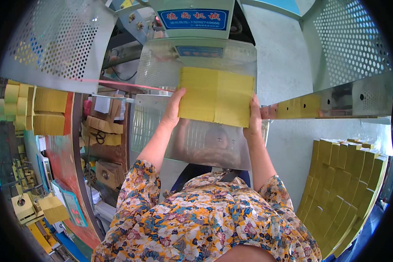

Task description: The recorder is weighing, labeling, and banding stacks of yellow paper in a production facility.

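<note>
Between my two hands is a block of yellow paper sheets (217,97), its broad face made of two halves that meet near the middle. My left hand (174,105) presses against its left edge, with the thumb at the upper side. At the right edge my right hand (253,115) grips it the same way, fingers partly hidden behind. Under and behind the block lies a shiny metal plate (205,150) that reflects my arms and clothing. I cannot tell whether the block rests on the plate or is held just above it.
Perforated guards (61,39) flank the machine (196,32) ahead. A polished metal bar (336,102) runs out to the right. Many yellow packs are stacked (340,187) at lower right. On the left, a red-topped table (65,161) carries yellow stacks (50,111); scissors (99,138) lie nearby.
</note>
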Demonstrator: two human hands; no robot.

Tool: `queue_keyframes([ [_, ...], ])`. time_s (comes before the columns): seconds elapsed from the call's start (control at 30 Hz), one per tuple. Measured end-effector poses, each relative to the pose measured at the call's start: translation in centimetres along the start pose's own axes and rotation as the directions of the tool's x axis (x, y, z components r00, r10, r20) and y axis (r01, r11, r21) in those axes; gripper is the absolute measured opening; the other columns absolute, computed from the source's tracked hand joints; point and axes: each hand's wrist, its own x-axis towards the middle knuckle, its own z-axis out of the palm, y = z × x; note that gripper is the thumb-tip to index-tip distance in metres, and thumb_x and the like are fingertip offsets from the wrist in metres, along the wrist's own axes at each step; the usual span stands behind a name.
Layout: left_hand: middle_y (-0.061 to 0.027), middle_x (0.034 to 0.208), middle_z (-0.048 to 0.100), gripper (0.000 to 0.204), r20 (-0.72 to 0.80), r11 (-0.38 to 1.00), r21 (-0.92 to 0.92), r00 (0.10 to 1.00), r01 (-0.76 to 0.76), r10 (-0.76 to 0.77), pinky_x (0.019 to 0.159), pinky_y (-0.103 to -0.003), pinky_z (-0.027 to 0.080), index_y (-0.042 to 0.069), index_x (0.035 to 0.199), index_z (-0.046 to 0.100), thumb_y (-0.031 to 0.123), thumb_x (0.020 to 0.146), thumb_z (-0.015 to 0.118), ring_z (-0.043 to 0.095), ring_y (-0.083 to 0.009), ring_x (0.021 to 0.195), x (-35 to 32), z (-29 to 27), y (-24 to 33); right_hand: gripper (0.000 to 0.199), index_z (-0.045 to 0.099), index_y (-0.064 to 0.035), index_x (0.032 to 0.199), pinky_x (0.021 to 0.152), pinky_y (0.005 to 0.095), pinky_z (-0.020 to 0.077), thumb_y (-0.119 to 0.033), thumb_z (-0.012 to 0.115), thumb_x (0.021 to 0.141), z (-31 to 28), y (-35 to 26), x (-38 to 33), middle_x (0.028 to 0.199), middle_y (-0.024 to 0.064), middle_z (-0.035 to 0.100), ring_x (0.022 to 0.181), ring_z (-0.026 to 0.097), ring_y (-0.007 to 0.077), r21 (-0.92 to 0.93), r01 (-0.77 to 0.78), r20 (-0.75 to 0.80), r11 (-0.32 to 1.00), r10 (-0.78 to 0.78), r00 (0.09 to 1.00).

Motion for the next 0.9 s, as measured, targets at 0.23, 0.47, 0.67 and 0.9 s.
queue_keyframes([
  [0.23,-0.006,0.125,0.058,0.06,0.003,0.999,0.035,1.0,-0.029,0.029,0.099,-0.03,0.042,0.003,0.133,0.05,0.046,0.094,0.06,0.054,-0.0152,0.116,0.3,3.3,-0.7,0.066,0.031,-0.0059,0.151,0.111,0.0342,0.0312,-0.033,0.052,0.094,-2.9,0.2,0.7,0.145,0.0097,0.043,0.133,0.04,0.0222,-0.023,0.027,0.031,0.999,-0.026,0.999],
  [0.47,-0.0054,0.121,0.058,0.055,0.003,0.999,0.047,1.0,-0.018,0.017,0.097,-0.029,0.042,0.004,0.129,0.05,0.046,0.094,0.061,0.055,-0.0135,0.112,1.5,4.1,-2.3,0.064,0.032,-0.0072,0.15,0.107,0.0346,0.0358,-0.027,0.056,0.093,-3.5,-0.9,1.0,0.143,0.0088,0.045,0.131,0.042,0.0215,0.031,-0.058,-0.015,0.998,0.058,0.998],
  [0.67,-0.0044,0.115,0.061,0.053,0.016,0.997,0.064,0.999,-0.042,0.042,0.093,-0.027,0.043,0.004,0.125,0.054,0.047,0.094,0.06,0.055,-0.0112,0.108,1.5,5.6,-2.5,0.062,0.035,-0.0072,0.147,0.106,0.0341,0.0371,-0.032,0.057,0.094,-3.5,-1.1,0.7,0.137,0.0073,0.052,0.126,0.047,0.0198,0.017,-0.055,-0.013,0.998,0.055,0.998],
  [0.9,-0.0045,0.118,0.061,0.058,0.03,0.999,0.05,0.999,-0.019,0.017,0.092,-0.028,0.044,0.003,0.126,0.057,0.052,0.094,0.057,0.057,-0.0125,0.107,1.1,5.9,-2.1,0.065,0.037,-0.0071,0.147,0.108,0.0344,0.0352,-0.038,0.059,0.094,-3.4,-0.3,0.3,0.137,0.0067,0.05,0.128,0.045,0.0198,0.038,0.007,0.033,0.999,-0.009,0.999],
])
